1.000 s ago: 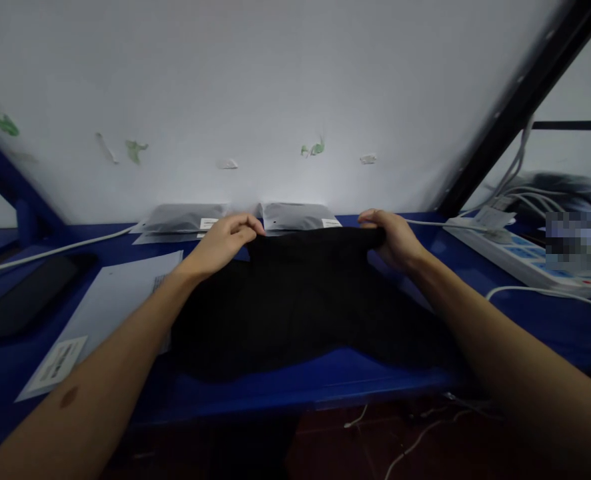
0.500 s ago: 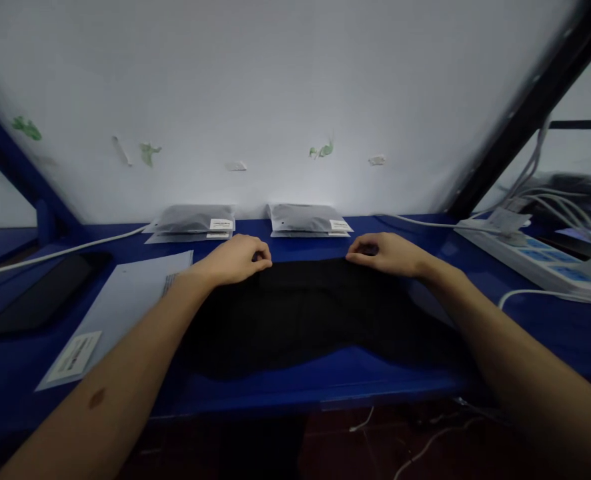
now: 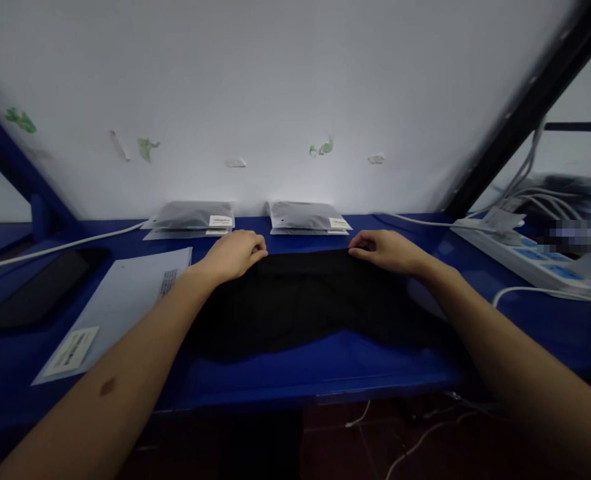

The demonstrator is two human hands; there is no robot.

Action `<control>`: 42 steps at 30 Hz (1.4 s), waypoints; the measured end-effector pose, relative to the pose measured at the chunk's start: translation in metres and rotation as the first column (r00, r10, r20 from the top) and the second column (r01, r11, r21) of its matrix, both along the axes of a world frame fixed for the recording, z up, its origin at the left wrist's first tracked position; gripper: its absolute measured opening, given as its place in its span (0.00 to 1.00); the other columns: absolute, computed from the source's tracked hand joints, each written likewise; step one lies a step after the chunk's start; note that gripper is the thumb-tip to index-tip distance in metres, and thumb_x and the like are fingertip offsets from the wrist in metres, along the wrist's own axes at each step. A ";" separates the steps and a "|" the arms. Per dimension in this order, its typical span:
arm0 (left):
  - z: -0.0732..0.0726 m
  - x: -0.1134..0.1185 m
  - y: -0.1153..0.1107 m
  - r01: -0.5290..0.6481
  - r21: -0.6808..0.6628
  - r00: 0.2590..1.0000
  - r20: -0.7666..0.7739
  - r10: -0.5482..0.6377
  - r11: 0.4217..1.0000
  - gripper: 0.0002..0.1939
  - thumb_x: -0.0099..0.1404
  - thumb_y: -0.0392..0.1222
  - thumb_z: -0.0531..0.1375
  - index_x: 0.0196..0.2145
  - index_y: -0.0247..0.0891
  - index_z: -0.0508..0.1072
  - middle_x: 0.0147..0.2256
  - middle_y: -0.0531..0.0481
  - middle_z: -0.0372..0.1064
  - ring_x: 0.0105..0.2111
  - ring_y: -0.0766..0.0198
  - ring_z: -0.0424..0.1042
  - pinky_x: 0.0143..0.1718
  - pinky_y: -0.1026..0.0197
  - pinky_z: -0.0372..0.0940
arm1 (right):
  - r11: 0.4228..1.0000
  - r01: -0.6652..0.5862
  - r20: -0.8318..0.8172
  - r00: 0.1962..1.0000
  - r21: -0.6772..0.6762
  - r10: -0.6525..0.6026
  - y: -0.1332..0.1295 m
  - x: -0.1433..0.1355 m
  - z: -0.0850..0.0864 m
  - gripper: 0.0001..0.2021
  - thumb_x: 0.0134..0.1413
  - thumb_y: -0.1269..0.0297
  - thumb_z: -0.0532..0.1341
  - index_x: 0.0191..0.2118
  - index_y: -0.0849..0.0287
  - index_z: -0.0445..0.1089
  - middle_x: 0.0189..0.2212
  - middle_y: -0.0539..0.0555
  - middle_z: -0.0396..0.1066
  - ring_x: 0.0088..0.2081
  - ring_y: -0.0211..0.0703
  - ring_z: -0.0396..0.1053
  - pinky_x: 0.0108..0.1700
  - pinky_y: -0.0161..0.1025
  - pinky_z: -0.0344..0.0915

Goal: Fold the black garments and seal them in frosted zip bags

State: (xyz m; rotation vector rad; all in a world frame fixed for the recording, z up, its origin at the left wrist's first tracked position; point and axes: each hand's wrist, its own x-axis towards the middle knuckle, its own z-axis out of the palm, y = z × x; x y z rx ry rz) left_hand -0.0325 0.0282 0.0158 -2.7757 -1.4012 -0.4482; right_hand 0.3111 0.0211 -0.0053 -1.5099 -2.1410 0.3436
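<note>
A piece of black cloth [image 3: 300, 300] lies spread across the blue table [image 3: 295, 380]. My left hand [image 3: 238, 253] pinches the cloth's far edge near its left corner. At the right end of that same edge, my right hand [image 3: 383, 250] has its fingers closed on the cloth. Between the two hands the far edge runs nearly straight, while the near edge is wavy. A flat pale plastic bag [image 3: 125, 287] with a barcode label lies beside my left forearm, partly covered by it.
Two packed plastic bags [image 3: 193, 217] [image 3: 305, 217] rest at the back against the white wall. A dark phone-like slab [image 3: 35, 293] lies far left. A white power strip [image 3: 530, 257] with cables is at right, and a white cable [image 3: 75, 247] crosses the left side.
Both hands have drawn the cloth slightly away from the table's front edge, and its far edge is straighter. The whole view has shifted a little.
</note>
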 end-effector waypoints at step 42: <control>0.056 0.004 -0.062 -0.024 0.033 0.999 0.023 0.023 0.999 0.13 0.68 0.39 0.51 0.40 0.42 0.75 0.42 0.46 0.76 0.43 0.54 0.73 0.44 0.53 0.64 | 0.976 0.031 0.144 0.988 0.214 -0.062 -0.018 -0.003 0.004 0.14 0.57 0.63 0.55 0.48 0.57 0.69 0.40 0.59 0.74 0.42 0.51 0.72 0.45 0.47 0.67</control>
